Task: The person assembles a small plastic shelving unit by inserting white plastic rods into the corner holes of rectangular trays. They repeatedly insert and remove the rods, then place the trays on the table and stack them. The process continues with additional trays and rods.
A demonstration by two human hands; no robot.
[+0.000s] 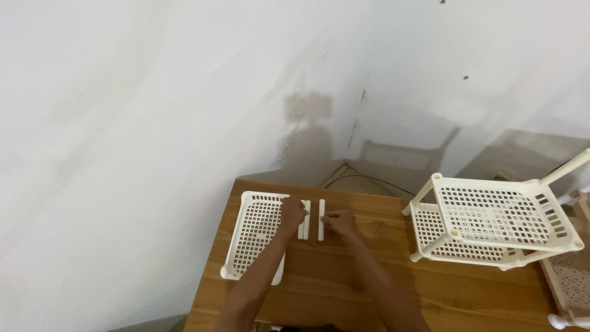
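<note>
Before you lies a smooth wooden table (344,289). At its right stands a cream two-tier perforated plastic rack (491,224); at its left a matching flat shelf tray (255,237). Between them lie slim white plastic rods (312,219). Your left hand (292,214) curls onto one rod; your right hand (341,222) pinches another.
</note>
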